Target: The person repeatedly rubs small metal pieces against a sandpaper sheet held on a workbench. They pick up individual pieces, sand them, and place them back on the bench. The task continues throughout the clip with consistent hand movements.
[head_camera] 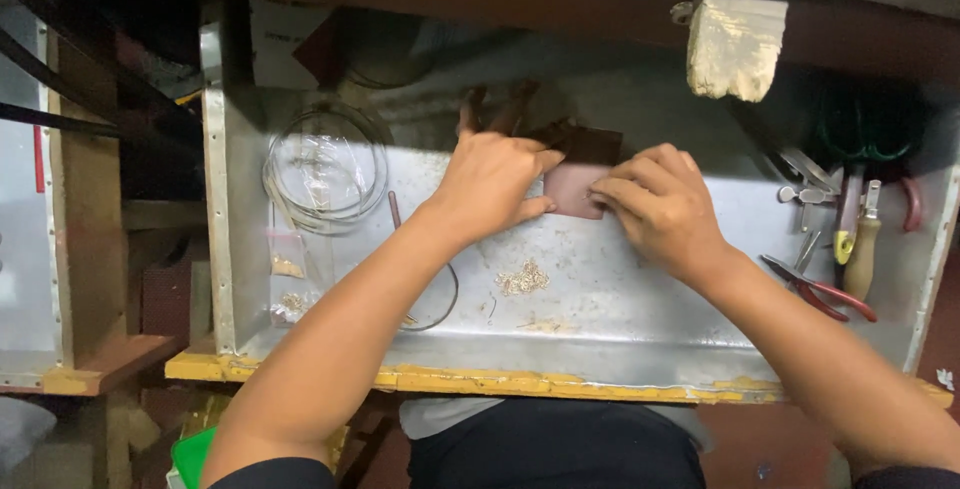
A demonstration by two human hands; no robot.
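While both hands pinch it — left hand [490, 184] and right hand [655, 204] at opposite edges — the small pinkish-brown flat sheet [572, 189] lies on the metal tray [620, 299], toward its far wall.

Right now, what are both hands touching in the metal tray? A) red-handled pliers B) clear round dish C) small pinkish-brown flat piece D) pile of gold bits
C: the left hand and right hand both press on the pinkish-brown flat piece; the red-handled pliers, clear round dish and pile of gold bits lie apart, untouched.
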